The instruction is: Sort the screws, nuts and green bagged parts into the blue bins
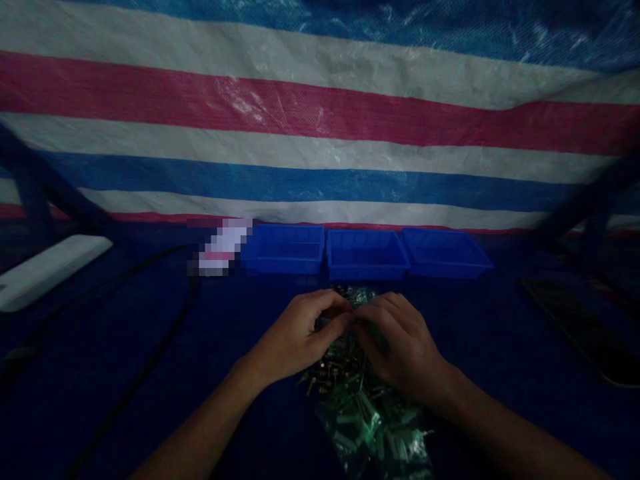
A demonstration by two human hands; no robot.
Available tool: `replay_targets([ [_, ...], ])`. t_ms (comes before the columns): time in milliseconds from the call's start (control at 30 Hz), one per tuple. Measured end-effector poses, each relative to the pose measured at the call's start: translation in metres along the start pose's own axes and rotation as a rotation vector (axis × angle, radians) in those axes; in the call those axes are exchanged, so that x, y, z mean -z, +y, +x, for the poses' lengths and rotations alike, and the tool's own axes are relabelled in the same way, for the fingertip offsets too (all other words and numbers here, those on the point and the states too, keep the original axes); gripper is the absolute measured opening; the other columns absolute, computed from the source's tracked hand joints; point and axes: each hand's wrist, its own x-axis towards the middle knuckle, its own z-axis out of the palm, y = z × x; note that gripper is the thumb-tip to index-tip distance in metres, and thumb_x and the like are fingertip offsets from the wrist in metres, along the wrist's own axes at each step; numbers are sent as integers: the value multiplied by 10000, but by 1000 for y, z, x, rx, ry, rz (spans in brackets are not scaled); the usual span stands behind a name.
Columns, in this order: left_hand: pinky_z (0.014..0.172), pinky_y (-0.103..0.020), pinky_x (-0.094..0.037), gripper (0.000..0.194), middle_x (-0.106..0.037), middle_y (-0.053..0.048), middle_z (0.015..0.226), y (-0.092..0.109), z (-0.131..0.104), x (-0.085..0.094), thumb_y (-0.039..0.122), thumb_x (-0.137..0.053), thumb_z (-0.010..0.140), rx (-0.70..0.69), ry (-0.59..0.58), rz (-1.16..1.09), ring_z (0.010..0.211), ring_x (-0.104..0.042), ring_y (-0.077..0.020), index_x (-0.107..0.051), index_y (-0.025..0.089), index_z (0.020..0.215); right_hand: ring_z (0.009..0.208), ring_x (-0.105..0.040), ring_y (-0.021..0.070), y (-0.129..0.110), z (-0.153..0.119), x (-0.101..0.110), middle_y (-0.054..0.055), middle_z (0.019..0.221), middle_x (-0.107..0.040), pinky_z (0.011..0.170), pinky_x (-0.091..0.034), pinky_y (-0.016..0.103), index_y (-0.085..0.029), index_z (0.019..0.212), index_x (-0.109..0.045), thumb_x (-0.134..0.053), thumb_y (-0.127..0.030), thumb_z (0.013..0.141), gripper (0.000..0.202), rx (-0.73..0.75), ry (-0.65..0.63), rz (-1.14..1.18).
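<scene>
My left hand (305,333) and my right hand (403,340) meet above a pile of small parts, thumbs and fingertips pinched together. Whatever lies between the fingertips is too small and dark to make out. Beneath my hands are loose brass-coloured screw-like pieces (325,377), spread toward the left. A clear plastic bag (375,427) of greenish-white slender pieces lies in front of them, partly under my right hand. More shiny clear plastic (363,293) shows just beyond my fingers.
Three blue trays stand in a row at the back: a left tray (290,267), a middle tray (367,273) and a right tray (450,268). A white power strip (55,270) and black cable (170,333) lie left. A dark phone-like slab (580,327) lies right. Striped sheeting (320,113) hangs behind.
</scene>
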Motion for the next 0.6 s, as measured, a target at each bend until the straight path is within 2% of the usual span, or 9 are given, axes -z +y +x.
replay_targets([
  [300,648,-245,-407,209,-591,-9,798,-3,-1,2,300,-435,895,91,-44,-36,750,-547,-129,-579,156,848,690,-510,153,0,-3,-1,28,747,-591,619,-392,303,-177,983,-522,-484,-107,852,152,-35,5,56],
  [433,662,-259,-390,260,-557,-8,747,-8,0,1,291,-389,917,38,-32,77,732,-522,-129,-563,159,777,673,-500,150,4,-1,-2,31,733,-590,615,-380,302,-178,899,-520,-470,-141,867,70,-112,5,26],
  [600,752,-308,-385,210,-583,-16,790,-14,1,9,260,-391,917,13,13,264,807,-523,-155,-565,179,832,620,-472,139,12,-2,-4,16,676,-532,575,-381,281,-186,807,-471,-406,-137,875,106,-252,38,17],
])
